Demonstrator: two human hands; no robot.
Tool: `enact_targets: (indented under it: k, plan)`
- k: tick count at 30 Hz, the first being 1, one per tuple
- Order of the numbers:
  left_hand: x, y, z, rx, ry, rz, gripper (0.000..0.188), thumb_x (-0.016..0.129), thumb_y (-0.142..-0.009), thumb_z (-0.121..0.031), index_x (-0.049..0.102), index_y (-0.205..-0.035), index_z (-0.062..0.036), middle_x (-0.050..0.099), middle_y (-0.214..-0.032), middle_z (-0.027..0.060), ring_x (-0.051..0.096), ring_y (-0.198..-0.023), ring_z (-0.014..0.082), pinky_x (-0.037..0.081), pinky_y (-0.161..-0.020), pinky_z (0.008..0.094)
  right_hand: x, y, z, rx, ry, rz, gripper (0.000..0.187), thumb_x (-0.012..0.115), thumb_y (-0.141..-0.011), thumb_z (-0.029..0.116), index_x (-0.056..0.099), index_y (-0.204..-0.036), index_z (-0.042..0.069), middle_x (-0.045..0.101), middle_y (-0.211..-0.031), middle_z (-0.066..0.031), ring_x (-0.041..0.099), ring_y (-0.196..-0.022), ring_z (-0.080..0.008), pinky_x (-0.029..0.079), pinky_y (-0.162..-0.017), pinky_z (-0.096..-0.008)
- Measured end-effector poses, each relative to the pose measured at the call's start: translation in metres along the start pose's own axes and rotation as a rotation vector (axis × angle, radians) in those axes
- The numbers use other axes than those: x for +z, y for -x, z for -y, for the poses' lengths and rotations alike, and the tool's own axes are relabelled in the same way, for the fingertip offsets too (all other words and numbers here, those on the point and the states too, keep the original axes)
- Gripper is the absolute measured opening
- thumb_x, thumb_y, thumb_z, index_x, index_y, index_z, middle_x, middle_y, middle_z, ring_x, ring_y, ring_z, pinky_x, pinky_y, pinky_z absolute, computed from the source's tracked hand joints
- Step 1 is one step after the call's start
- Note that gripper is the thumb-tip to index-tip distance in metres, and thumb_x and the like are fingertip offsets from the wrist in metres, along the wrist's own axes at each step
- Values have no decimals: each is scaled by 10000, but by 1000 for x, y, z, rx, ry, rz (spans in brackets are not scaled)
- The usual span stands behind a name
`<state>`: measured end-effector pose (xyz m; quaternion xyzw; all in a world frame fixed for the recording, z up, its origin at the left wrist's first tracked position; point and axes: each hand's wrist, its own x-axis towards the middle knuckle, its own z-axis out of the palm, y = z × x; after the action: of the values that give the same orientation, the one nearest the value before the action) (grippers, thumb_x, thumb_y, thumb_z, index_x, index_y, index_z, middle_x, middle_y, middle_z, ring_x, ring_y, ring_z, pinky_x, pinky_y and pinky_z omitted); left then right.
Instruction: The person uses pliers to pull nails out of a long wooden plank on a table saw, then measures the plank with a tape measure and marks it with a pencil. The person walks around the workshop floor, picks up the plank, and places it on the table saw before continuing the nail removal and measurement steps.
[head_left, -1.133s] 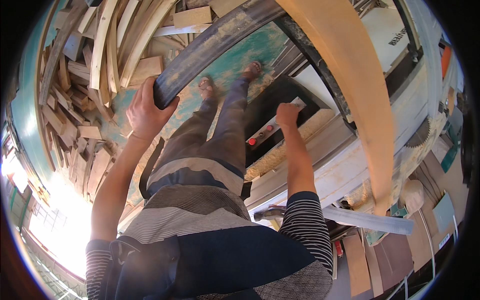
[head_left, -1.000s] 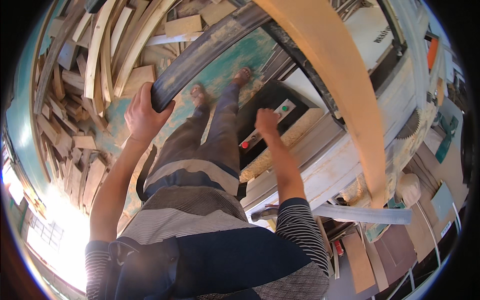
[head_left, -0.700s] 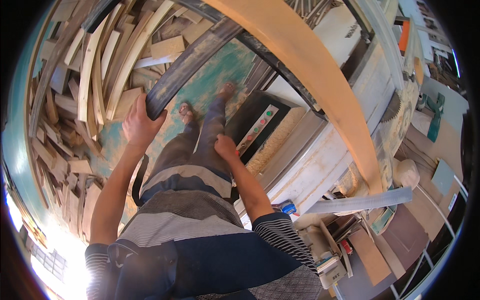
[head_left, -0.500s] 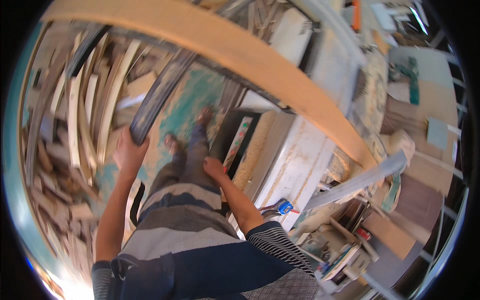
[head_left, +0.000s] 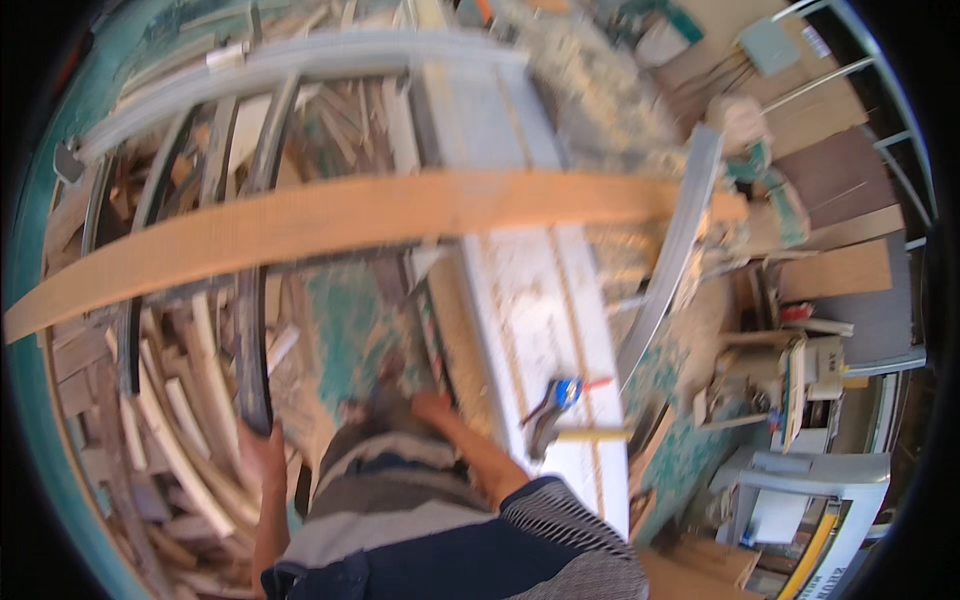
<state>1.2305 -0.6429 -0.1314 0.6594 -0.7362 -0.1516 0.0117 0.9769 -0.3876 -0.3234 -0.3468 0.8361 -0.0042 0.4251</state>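
My left hand (head_left: 262, 455) is closed around the near end of a dark bar (head_left: 252, 350), part of a slatted support frame. My right hand (head_left: 432, 408) is low in front of me, close to the side of a white machine table (head_left: 515, 330); its fingers are blurred and partly hidden. A long orange-brown wooden board (head_left: 340, 215) lies across the frame and the table, with neither hand on it. Close to my right forearm, a blue tape measure (head_left: 567, 392) with a red part sits on the table beside a dark curved handle (head_left: 543, 425).
Offcuts and strips of wood (head_left: 195, 430) are heaped under and around the frame at left. A grey metal rail (head_left: 672, 255) slants up beyond the table's right side. Sawdust (head_left: 610, 100) covers the far right area. Sheet panels (head_left: 840, 190) and a small wooden stand (head_left: 760, 370) are further right.
The view has turned, so the board now runs nearly level and the table more upright. My left hand stays on the bar's end. My right hand remains low by the machine.
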Motion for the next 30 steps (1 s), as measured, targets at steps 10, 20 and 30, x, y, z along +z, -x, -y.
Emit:
enact_targets:
  k: [10,20,30]
  plan:
    - [14,1,1,26,49,-51,829,818,-756,-472,530,-1381,-11,658,-1228,262,625,-1118,464,488,-942,521,62,19,-47,68,204,-141,312,487,-965,151,646,-1176,-14,624,-1232,-274,598,-1218,-354,477,-997,-427]
    - [21,-2,1,12,28,-67,794,861,-741,-362,538,-1350,31,663,-1189,272,644,-1088,447,506,-930,480,85,12,-76,-201,1051,240,423,443,-1047,234,550,-1373,-13,577,-1372,-191,487,-1334,-347,290,-1138,-453]
    - [13,-3,4,37,74,1,826,840,-736,-368,513,-1377,38,647,-1206,285,620,-1107,467,483,-951,500,114,42,-67,-214,897,49,312,531,-934,178,738,-1067,-14,666,-1207,-239,549,-1246,-386,304,-1134,-568]
